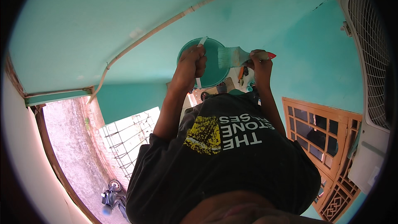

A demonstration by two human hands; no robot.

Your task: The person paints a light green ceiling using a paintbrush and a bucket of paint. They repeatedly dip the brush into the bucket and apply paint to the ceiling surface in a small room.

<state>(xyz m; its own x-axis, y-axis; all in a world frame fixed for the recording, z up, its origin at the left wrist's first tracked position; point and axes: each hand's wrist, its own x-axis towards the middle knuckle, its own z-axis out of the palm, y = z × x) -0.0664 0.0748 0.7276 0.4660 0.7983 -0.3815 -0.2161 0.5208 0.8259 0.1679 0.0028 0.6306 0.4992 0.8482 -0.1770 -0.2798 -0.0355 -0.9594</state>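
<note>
A round bucket (213,69) with teal paint inside hangs in front of my chest. My left hand (192,65) is closed in a fist around the pale strip that crosses the bucket's top, which looks like its handle. On the other side, my right hand (261,61) grips a wide paintbrush (239,56) by its red-tipped handle. The brush lies almost level, its pale, paint-smeared bristles pointing left over the right part of the bucket's opening. Whether the bristles touch the rim I cannot tell.
A teal wall (265,20) stands ahead, crossed by a pale pipe (182,14). At right are a white unit with a wire grille (367,54) and a wooden window frame (321,130). A motorcycle (112,197) stands far below left. Several small items lie beneath the bucket.
</note>
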